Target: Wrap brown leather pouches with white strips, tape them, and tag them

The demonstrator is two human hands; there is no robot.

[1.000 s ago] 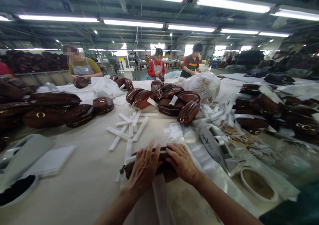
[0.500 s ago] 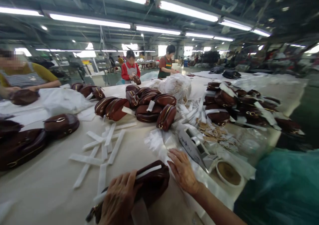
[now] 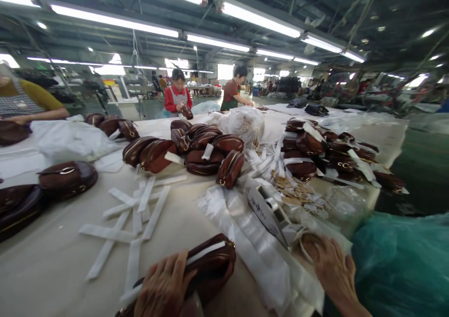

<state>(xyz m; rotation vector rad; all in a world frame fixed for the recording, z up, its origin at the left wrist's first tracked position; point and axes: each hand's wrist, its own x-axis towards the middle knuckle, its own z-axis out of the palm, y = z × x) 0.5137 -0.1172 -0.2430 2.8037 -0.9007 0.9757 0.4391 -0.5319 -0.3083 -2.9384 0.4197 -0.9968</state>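
In the head view, my left hand (image 3: 161, 282) grips a brown leather bag (image 3: 219, 265) from above at the bottom of the picture. A white strip (image 3: 206, 253) lies along the bag's zipper, and its other end shows beyond my fingers. My right hand (image 3: 333, 268) is at the lower right, its fingers stretched out over a round tape roll (image 3: 304, 243). Its fingertips cover part of the roll's middle; whether they press on it I cannot tell. Loose white strips (image 3: 135, 228) lie crossed on the table, left of the held bag.
Brown bags (image 3: 205, 160) stand grouped mid-table, with another heap (image 3: 326, 148) at the right. A grey-white dispenser (image 3: 268, 209) with handwriting stands before the tape roll. White wrapping (image 3: 252, 242) lies beside it. Green plastic (image 3: 403, 256) hangs at the right edge. Co-workers (image 3: 178, 97) stand across the table.
My right hand has moved right, from beside the held bag to the tape roll. My left hand still holds the bag. The view has turned slightly to the right.
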